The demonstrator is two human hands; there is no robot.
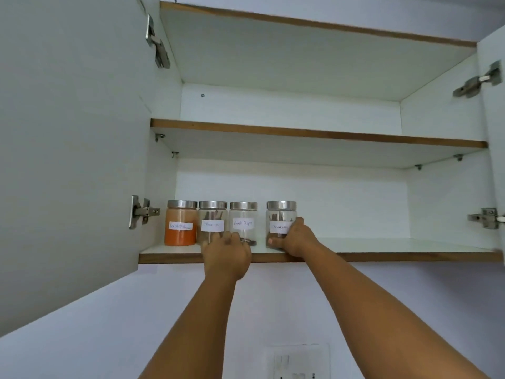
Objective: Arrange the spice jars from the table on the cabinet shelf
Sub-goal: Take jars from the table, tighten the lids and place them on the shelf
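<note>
Left cabinet door (68, 149) hangs wide open, hinges showing. On the lower shelf (382, 246), far left, the red chilli powder jar (180, 223) stands full of orange powder. Just beside it, the cinnamon jar (212, 222), upright. Next, the black pepper jar (243, 222) — nearly touching its neighbour. The left hand (226, 254) is at the shelf's front edge, fingers curled against the bases of those two jars; whether it grips either one, I cannot tell. A small gap, then a fourth jar (281, 222), label unreadable — the right hand (296, 239) wraps its lower right side, thumb across the front. Upper shelf (314, 134) above. Right door (494, 132) at the frame edge.
</note>
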